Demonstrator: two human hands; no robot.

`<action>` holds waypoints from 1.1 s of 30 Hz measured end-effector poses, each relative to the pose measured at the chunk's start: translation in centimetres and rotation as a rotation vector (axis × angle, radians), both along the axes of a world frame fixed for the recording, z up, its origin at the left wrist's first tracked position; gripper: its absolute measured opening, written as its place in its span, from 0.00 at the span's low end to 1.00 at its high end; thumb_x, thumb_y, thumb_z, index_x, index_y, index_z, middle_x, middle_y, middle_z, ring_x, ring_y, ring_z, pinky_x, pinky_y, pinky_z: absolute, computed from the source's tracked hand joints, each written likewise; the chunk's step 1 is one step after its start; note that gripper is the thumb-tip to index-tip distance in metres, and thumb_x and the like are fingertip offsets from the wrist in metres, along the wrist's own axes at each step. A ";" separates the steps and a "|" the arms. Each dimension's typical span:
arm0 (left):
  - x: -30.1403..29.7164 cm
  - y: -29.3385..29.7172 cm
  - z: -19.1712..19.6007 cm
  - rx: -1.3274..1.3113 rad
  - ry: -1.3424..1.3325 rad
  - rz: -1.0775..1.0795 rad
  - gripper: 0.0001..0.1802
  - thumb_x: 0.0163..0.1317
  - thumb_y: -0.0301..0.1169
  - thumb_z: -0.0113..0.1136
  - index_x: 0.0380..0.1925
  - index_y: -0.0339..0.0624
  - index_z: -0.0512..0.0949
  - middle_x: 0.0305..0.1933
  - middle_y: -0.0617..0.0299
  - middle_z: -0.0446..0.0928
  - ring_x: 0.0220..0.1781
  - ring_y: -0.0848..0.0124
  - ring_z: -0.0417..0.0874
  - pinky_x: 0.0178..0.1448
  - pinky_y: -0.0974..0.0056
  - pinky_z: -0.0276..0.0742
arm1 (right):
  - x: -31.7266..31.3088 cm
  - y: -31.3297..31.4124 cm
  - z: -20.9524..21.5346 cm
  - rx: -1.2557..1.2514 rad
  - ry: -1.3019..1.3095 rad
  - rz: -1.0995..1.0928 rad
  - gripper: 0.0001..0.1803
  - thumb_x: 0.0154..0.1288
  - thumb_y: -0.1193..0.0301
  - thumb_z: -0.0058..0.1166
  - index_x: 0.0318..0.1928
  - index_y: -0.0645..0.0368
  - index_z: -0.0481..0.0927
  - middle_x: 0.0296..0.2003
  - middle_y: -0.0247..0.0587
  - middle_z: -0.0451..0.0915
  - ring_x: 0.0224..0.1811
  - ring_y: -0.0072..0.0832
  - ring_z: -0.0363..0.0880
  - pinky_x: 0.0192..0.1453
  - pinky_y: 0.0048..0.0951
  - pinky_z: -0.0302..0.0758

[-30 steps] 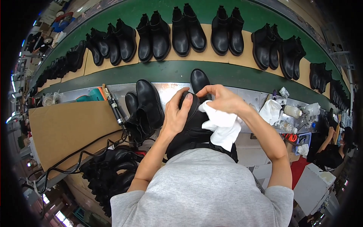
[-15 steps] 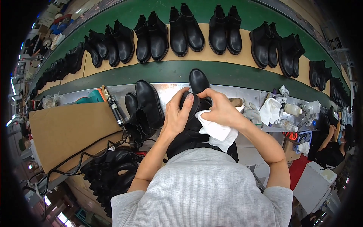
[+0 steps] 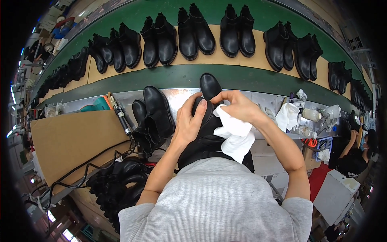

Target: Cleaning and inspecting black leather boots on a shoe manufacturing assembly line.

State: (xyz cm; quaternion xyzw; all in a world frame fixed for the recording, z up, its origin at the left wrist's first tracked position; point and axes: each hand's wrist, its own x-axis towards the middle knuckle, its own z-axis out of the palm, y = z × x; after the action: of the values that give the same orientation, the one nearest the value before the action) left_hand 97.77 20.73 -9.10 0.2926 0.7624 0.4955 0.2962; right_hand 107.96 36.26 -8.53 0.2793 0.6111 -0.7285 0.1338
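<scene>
A black leather ankle boot is gripped in my left hand, the fingers wrapped round its toe end with the thumb on top. My right hand pinches a white cloth, which hangs down below the palm, and its fingertips are close to the boot's toe. Just beyond both hands another black boot rests on the metal bench edge with its toe pointing away. A pair of black boots stands on the bench to the left of my left hand.
Several pairs of black boots line the cardboard-covered green conveyor. On the left are a cardboard sheet, a pen-shaped tool and cables. To the right lie a white rag, bottles and a blue basket. A co-worker is at far right.
My right hand has turned and lifted slightly beside the boot, and the cloth now hangs in a longer drape. My left hand keeps its hold on the boot.
</scene>
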 end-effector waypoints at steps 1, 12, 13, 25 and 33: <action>0.0 0.0 -0.1 0.002 0.002 -0.005 0.26 0.62 0.44 0.49 0.48 0.29 0.72 0.41 0.41 0.77 0.45 0.55 0.79 0.52 0.60 0.70 | 0.3 -0.4 0.2 0.086 0.051 0.000 0.20 0.49 0.75 0.56 0.46 0.67 0.75 0.31 0.37 0.78 0.25 0.16 0.73 0.27 0.19 0.69; 0.2 -0.2 0.3 -0.028 0.017 -0.015 0.26 0.62 0.44 0.49 0.48 0.29 0.72 0.43 0.40 0.76 0.47 0.53 0.78 0.54 0.59 0.69 | 0.6 -0.7 -0.4 -0.096 0.029 -0.124 0.12 0.60 0.77 0.48 0.44 0.65 0.78 0.31 0.34 0.79 0.27 0.14 0.75 0.29 0.16 0.71; 0.2 -0.2 0.4 -0.011 0.022 -0.006 0.27 0.62 0.43 0.49 0.48 0.28 0.71 0.43 0.40 0.76 0.47 0.53 0.78 0.53 0.59 0.70 | 0.6 -0.9 0.3 -0.138 -0.016 -0.174 0.13 0.60 0.78 0.47 0.45 0.64 0.78 0.32 0.35 0.79 0.27 0.13 0.74 0.29 0.16 0.71; 1.1 0.5 -0.6 0.347 0.250 0.190 0.31 0.61 0.47 0.39 0.54 0.30 0.67 0.44 0.53 0.72 0.46 0.68 0.71 0.52 0.68 0.65 | 0.1 -2.5 2.6 0.045 0.437 -0.294 0.25 0.50 0.88 0.40 0.51 0.68 0.76 0.49 0.43 0.77 0.51 0.26 0.75 0.58 0.22 0.69; 2.7 1.0 -0.4 0.467 0.158 0.327 0.34 0.59 0.49 0.44 0.54 0.28 0.63 0.46 0.50 0.68 0.42 0.67 0.70 0.48 0.64 0.67 | 0.0 -2.7 4.2 0.092 0.483 -0.261 0.27 0.45 0.89 0.40 0.50 0.72 0.75 0.52 0.44 0.74 0.50 0.22 0.75 0.49 0.17 0.74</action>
State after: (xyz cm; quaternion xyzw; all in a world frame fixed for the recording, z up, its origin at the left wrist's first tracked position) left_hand 100.48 21.73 -9.48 0.2637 0.6853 0.6745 0.0767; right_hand 107.96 33.55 -4.38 0.1798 0.6168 -0.7563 -0.1234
